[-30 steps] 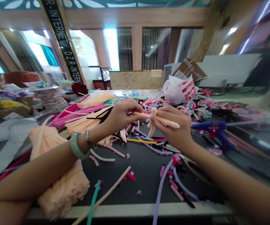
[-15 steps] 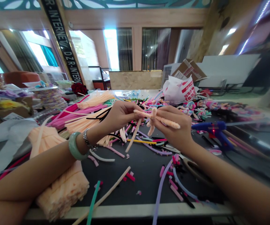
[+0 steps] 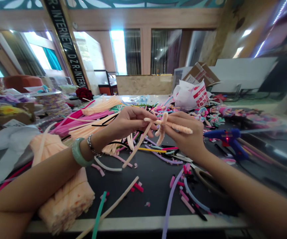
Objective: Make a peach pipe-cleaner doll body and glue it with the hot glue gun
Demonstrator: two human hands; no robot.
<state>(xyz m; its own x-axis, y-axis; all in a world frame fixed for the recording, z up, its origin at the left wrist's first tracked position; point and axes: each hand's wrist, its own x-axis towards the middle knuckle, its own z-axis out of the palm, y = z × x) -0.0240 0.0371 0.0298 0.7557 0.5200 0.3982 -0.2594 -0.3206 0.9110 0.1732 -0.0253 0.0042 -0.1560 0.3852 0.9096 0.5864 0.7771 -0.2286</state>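
Observation:
Between my hands, above the table, is a small peach figure of twisted pipe cleaners (image 3: 163, 123), with short stubs up and down and a thick twisted length toward the right. My right hand (image 3: 187, 129) pinches its middle from the right. At its left end, the fingers of my left hand (image 3: 133, 122) close on a thin peach pipe cleaner (image 3: 137, 148), whose free end slants down to the left. Where it meets the figure, the fingertips partly hide it. A thick bundle of peach pipe cleaners (image 3: 67, 196) lies beneath my left forearm.
Right of my right hand lies a blue glue gun (image 3: 227, 137) with a red light. Scissors (image 3: 205, 177) lie under my right forearm. Pink pipe cleaners (image 3: 83, 123), loose purple strips and cut scraps cover the dark table. A white plastic bag (image 3: 190, 94) stands behind.
My left hand has shifted slightly at the figure's left end. The thin pipe cleaner's free end has swung down and to the left. My right hand has barely moved.

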